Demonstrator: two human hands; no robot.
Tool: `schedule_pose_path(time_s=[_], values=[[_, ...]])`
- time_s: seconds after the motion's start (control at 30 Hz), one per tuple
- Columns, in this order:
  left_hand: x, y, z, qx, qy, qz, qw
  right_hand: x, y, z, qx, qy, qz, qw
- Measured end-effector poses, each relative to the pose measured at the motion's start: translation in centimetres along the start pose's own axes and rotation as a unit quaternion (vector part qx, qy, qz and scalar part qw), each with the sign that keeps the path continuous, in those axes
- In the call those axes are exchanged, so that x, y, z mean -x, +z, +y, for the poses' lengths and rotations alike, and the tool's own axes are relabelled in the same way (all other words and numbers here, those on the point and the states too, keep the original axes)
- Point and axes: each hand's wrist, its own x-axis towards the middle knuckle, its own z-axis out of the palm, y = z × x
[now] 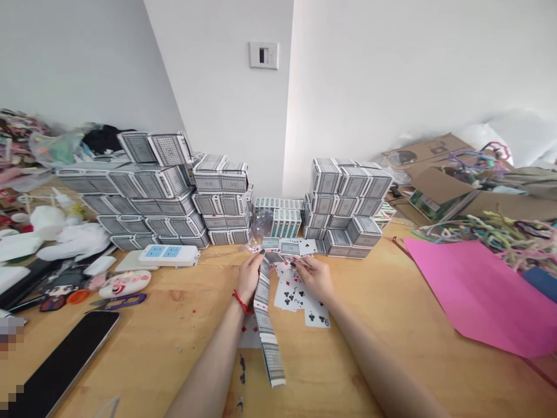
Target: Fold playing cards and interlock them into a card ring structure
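Observation:
My left hand [250, 274], with a red string at the wrist, is closed on the far end of a long overlapping row of face-down playing cards [266, 325] that runs toward me on the wooden table [174, 342]. My right hand [315, 276] pinches a card at the top of a loose spread of face-up cards [300, 299], clubs and diamonds among them. A few more cards [289, 247] lie just beyond both hands.
Stacks of boxed card decks stand at back left [148, 194] and back right [346, 206]. A white power strip [169, 254], scissors [119, 301] and a phone [65, 363] lie left. A pink paper sheet [474, 293], cardboard boxes [439, 186] and pipe cleaners are right.

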Motion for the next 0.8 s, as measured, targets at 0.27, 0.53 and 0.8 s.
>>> schedule_pose_path(time_s=[0.27,0.53,0.8], values=[[0.2,0.1,0.4,0.012,-0.007,-0.003,1.0,0.1,0.1,0.6,-0.037,0.024,0.004,0.999],[-0.3,-0.1,-1.4,0.092,-0.051,-0.042,0.994,0.2,0.2,0.6,0.061,-0.027,-0.024,0.997],[-0.3,-0.2,-1.8,0.072,-0.01,-0.05,0.996,0.5,0.4,0.8,0.191,-0.067,-0.037,0.979]])
